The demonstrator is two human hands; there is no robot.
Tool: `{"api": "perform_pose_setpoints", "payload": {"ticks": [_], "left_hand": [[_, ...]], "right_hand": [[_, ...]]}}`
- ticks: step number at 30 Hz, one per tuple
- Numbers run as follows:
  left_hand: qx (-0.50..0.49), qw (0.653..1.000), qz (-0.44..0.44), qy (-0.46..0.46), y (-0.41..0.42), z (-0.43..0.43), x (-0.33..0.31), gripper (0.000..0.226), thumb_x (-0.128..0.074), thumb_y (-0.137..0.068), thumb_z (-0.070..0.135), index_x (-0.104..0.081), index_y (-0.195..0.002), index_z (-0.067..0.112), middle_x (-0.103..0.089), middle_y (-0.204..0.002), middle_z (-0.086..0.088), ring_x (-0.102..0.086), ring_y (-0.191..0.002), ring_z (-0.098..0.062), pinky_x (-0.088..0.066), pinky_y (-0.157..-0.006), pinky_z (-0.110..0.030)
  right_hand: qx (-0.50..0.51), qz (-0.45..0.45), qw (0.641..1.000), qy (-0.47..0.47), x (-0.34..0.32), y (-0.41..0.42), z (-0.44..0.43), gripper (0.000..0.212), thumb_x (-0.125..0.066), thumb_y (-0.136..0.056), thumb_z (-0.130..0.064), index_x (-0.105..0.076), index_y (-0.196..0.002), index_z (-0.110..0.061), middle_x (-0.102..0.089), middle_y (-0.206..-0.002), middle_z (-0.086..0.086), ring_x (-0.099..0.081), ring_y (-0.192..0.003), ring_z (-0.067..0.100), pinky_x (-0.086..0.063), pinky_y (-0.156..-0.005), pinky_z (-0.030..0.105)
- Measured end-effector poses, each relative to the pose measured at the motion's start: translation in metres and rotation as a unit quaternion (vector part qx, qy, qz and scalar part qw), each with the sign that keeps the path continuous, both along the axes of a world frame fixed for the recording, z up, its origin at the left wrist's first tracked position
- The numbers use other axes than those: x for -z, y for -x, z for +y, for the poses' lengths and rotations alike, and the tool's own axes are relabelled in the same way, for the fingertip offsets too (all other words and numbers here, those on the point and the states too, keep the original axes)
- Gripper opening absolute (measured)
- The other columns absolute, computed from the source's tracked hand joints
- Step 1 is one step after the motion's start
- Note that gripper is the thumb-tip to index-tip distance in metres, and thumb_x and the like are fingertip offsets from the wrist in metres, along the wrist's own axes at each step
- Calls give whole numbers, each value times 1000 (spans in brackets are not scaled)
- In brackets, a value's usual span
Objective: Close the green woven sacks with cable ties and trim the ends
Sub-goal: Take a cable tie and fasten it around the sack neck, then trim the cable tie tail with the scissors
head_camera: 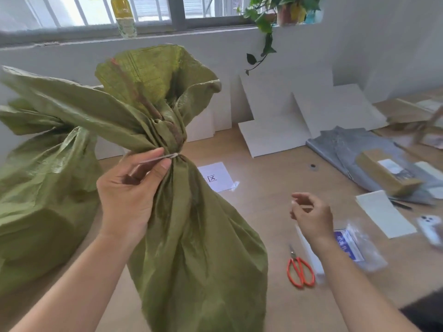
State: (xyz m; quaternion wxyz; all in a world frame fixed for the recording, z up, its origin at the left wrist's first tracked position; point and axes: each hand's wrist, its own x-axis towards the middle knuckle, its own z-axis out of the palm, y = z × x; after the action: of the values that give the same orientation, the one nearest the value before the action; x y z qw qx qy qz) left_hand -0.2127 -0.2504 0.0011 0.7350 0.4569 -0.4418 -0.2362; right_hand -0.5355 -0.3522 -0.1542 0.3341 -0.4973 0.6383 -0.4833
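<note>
left hand (127, 195): thumb and forefinger pinch cable tie (157, 158) tail, tie cinched round neck of green sack (191, 236). right hand (311, 214): fingers loosely curled, nothing visibly held, well apart from sack. red scissors (300, 271) on floor beneath. 2nd sack (40, 188) at left.

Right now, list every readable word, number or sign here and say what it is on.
Boxed "X" sign: white paper sheet on the table.
Blue print on the plastic packet near the right hand: too blurred to read.
Bottle label on the windowsill: too blurred.
Label on the brown box: unreadable.
</note>
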Motion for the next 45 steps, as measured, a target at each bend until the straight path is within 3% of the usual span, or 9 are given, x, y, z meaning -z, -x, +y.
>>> {"api": "perform_pose_setpoints", "payload": {"ticks": [6, 11, 14, 17, 24, 28, 36, 41, 45], "left_hand": [[-84, 996, -36, -5, 7, 10, 2, 37, -85, -87, 11, -71, -121, 13, -76, -104, 5, -73, -101, -26, -54, -104, -60], [-311, 926, -213, 8, 22, 41, 16, 43, -86, -88, 34, -63, -124, 40, -62, -132, -17, -62, -124, -35, -53, -104, -54], [-343, 868, -357, 46, 53, 56, 21, 37, -84, -91, 24, -68, -119, 8, -53, -121, -33, -52, -124, -42, -44, -113, -45], [-300, 859, -409, 71, 91, 63, 29, 36, -85, -85, 7, -66, -115, 3, -49, -115, -32, -49, -120, -32, -39, -111, -31], [-46, 936, -348, -17, 139, 46, 80, 38, -84, -88, 15, -72, -123, 5, -64, -124, -11, -66, -120, -27, -59, -97, -44], [51, 952, -276, -123, 157, 37, 109, 51, -81, -90, 23, -67, -137, 13, -59, -137, 0, -59, -134, -21, -57, -104, -39], [79, 942, -242, -220, 187, 15, 140, 57, -74, -90, 36, -61, -144, 20, -55, -139, 11, -56, -130, -4, -54, -108, -32], [77, 939, -232, -242, 199, 12, 147, 54, -75, -92, 35, -60, -143, 22, -55, -138, 17, -55, -133, -1, -53, -108, -28], [77, 939, -222, -251, 206, 13, 144, 46, -75, -96, 24, -60, -140, 27, -55, -138, 17, -55, -131, 4, -51, -108, -22]], "right_hand": [[32, 107, 979, -171, 90, 38, 10, 7, -72, -88, -10, -72, -91, -16, -71, -83, 4, -71, -93, 33, -45, -76, 33], [-35, 188, 938, -289, 141, 57, 21, 17, -76, -92, -24, -73, -102, -10, -75, -110, 16, -66, -114, 37, -48, -85, 35], [-63, 223, 918, -321, 156, 61, 24, 18, -72, -92, -21, -73, -104, -7, -74, -112, 19, -66, -115, 38, -50, -85, 34], [-79, 249, 904, -338, 165, 58, 28, 24, -63, -97, -25, -73, -102, -4, -74, -113, 21, -67, -114, 38, -53, -87, 36], [-81, 290, 896, -328, 186, 47, 39, 25, -57, -99, -22, -73, -104, -3, -74, -109, 22, -69, -108, 41, -54, -84, 38], [-50, 287, 904, -314, 199, 50, 41, 30, -60, -99, -26, -69, -108, 1, -70, -110, 25, -67, -106, 42, -54, -87, 43], [-93, 299, 891, -330, 192, 61, 42, 27, -65, -99, -23, -67, -111, 1, -70, -115, 24, -67, -113, 42, -53, -89, 41], [-116, 243, 908, -320, 187, 65, 46, 30, -68, -89, -40, -65, -79, -12, -73, -91, 16, -70, -97, 39, -53, -78, 36], [-164, 154, 933, -281, 161, 60, 45, 21, -71, -86, -33, -65, -80, -15, -71, -79, 3, -65, -78, 22, -48, -69, 33]]}}
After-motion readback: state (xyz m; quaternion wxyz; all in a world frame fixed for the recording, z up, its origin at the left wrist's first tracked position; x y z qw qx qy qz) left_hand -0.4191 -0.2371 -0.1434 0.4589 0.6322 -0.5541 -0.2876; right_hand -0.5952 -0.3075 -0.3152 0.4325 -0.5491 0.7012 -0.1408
